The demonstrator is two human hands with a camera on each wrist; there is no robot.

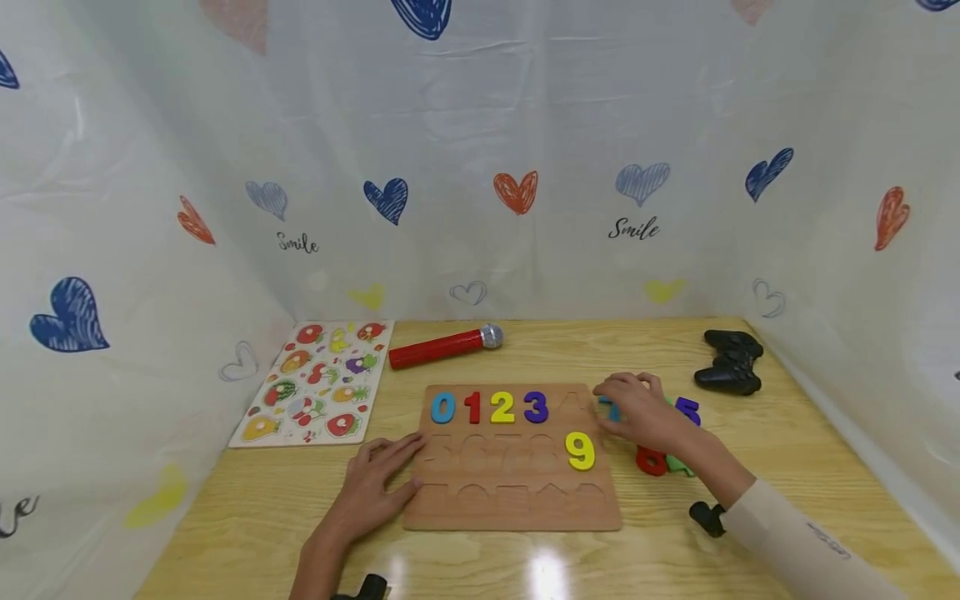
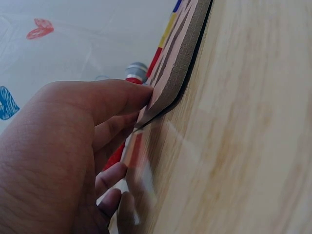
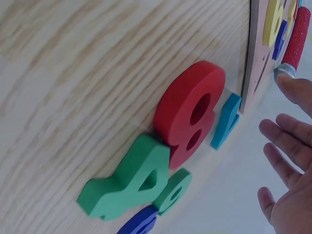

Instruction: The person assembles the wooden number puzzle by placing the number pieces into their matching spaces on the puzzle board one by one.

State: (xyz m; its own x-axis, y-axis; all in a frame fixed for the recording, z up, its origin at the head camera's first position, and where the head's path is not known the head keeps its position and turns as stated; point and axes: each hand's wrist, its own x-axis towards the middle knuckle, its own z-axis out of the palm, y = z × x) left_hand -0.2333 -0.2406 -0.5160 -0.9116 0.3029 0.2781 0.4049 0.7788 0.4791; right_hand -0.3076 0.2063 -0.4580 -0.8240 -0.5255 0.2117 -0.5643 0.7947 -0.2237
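Note:
A wooden number board [image 1: 517,522] lies on the table with a blue 0 [image 1: 443,407], red 1 [image 1: 472,407], yellow 2 [image 1: 502,407] and purple 3 [image 1: 536,407] in its top row. A yellow 9 [image 1: 580,451] sits at the right end of the middle row. My left hand [image 1: 377,482] touches the board's left edge with extended fingers. Off the board's right side, my right hand [image 1: 637,408] hovers over loose numbers, fingers loosely bent and holding nothing. Below it are a blue 7 [image 3: 226,121], red 8 [image 3: 183,105], green 4 [image 3: 122,187], green 6 [image 3: 165,200] and purple 5 [image 1: 687,410].
A fruit picture board [image 1: 315,383] lies at the back left. Behind the number board is a red microphone [image 1: 442,347] with a silver head. A black game controller [image 1: 729,362] is at the back right. White curtains [image 1: 480,108] with hearts surround the table.

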